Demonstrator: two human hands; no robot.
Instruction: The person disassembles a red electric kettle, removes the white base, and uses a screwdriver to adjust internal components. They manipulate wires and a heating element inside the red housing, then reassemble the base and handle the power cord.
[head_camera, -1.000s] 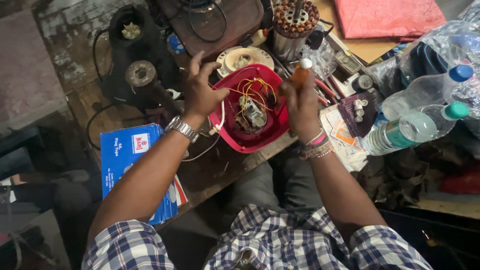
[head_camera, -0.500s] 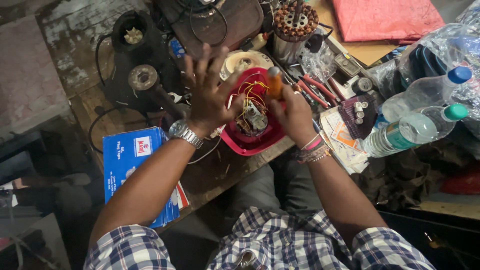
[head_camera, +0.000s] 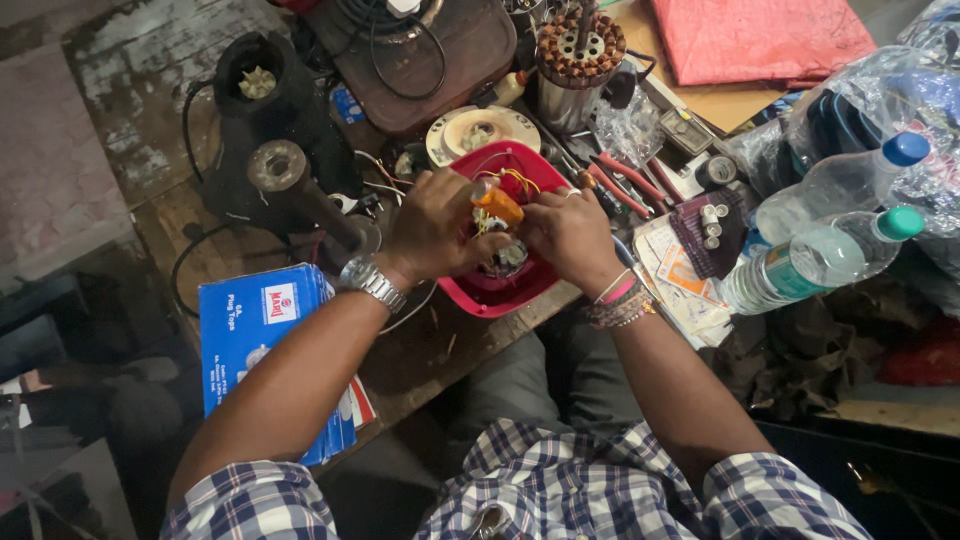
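Closing in since a moment ago, both hands now meet over the round red plastic housing (head_camera: 500, 290). The left hand (head_camera: 435, 225) curls clenched around the orange-handled tool (head_camera: 497, 207). The right hand (head_camera: 568, 232) pinches that tool too.

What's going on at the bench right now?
A person in a checked shirt is seated at a cluttered workbench, both hands inside a red appliance housing with loose wires. The left hand and right hand meet over an orange-handled tool at the housing's inner parts; which hand grips it is unclear. A blue box lies to the left, two plastic bottles to the right.
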